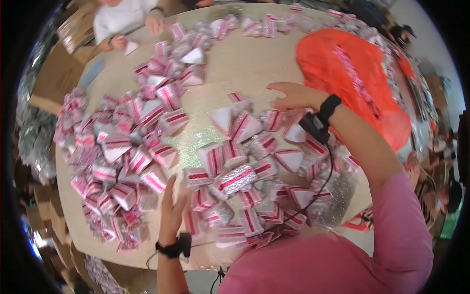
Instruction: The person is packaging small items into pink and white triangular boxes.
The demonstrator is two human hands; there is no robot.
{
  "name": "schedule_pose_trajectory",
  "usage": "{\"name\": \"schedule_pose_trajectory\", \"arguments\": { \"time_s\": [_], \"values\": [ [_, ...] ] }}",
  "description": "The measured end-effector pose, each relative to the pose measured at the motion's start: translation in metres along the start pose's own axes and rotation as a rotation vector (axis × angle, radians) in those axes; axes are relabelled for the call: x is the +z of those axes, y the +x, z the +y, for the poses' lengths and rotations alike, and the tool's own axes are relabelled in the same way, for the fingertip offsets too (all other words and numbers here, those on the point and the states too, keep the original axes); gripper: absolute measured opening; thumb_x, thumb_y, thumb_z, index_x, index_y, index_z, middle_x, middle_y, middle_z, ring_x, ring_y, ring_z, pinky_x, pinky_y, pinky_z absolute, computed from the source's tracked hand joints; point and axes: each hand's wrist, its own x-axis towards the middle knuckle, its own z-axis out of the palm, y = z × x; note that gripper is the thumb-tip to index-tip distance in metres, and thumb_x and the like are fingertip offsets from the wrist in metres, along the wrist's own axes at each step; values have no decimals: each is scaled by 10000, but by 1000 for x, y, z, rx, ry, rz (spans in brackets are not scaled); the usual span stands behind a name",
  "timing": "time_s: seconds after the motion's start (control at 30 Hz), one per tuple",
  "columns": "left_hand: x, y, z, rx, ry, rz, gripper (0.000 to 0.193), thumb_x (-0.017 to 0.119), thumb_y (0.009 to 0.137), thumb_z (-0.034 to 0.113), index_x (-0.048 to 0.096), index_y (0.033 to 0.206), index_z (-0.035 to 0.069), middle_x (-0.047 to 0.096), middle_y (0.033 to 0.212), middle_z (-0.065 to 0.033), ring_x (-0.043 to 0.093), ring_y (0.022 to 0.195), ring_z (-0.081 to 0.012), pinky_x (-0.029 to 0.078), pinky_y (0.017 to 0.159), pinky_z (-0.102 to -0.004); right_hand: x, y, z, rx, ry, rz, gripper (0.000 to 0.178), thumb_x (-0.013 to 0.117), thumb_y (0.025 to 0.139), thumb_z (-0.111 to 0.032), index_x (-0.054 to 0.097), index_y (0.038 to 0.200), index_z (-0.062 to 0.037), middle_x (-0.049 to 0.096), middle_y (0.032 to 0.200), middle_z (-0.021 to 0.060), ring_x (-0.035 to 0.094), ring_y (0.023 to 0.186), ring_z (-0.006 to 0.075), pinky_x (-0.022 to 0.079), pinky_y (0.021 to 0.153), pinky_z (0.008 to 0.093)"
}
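Note:
A heap of pink-and-white, cake-slice-shaped pieces in clear wrapping lies on the table in front of me. At the heap's left edge is my left hand, fingers stretched forward and apart, beside the wrapped pieces. My right hand reaches over the heap's far right side, with thumb and fingers apart and nothing in them. Some pieces near it are hidden under my wrist and forearm. Both wrists carry a black strap with a small device.
A second heap of wrapped pieces covers the table's left side. A large orange-red plastic bag lies at the far right. Across the pale table, a person in white handles a white wedge. Cardboard boxes stand at left. A cable crosses the near heap.

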Motion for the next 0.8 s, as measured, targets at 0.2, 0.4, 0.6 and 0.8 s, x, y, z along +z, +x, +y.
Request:
{"name": "schedule_pose_trajectory", "arguments": {
  "time_s": [0.2, 0.4, 0.6, 0.8],
  "values": [
    [9, -50, -37, -113, -207, 9, 718, 536, 904, 341, 207, 1441, -2, 287, 1468, -183, 262, 1362, -300, 208, 1103, -398, 16, -40, 59, 205, -93, 63, 692, 592, 799, -455, 444, 1302, -3, 491, 1282, 240, 492, 1166, 359, 381, 987, 403],
    [39, -61, -62, -77, -308, 2, 817, 553, 893, 369, 86, 1467, 22, 134, 1515, -215, 126, 1416, -305, 146, 1131, -401, 42, -39, 36, 262, -280, 71, 648, 574, 801, -480, 487, 1271, -42, 509, 1263, 234, 498, 1114, 421, 392, 973, 429],
    [38, -63, -62, -100, -301, -25, 785, 517, 903, 363, 88, 1472, 35, 130, 1516, -221, 133, 1414, -302, 136, 1131, -402, 24, -98, 34, 131, 77, 113, 601, 612, 811, -364, 466, 1287, -28, 579, 1151, 219, 545, 1086, 323, 431, 917, 388],
    [40, -65, -70, -59, -275, -8, 766, 508, 906, 364, 110, 1464, 20, 161, 1507, -219, 164, 1403, -309, 131, 1128, -414, 26, -211, 65, 386, -161, 77, 462, 556, 800, -432, 628, 802, 25, 609, 854, 231, 595, 784, 369, 462, 691, 445]
  ]
}}
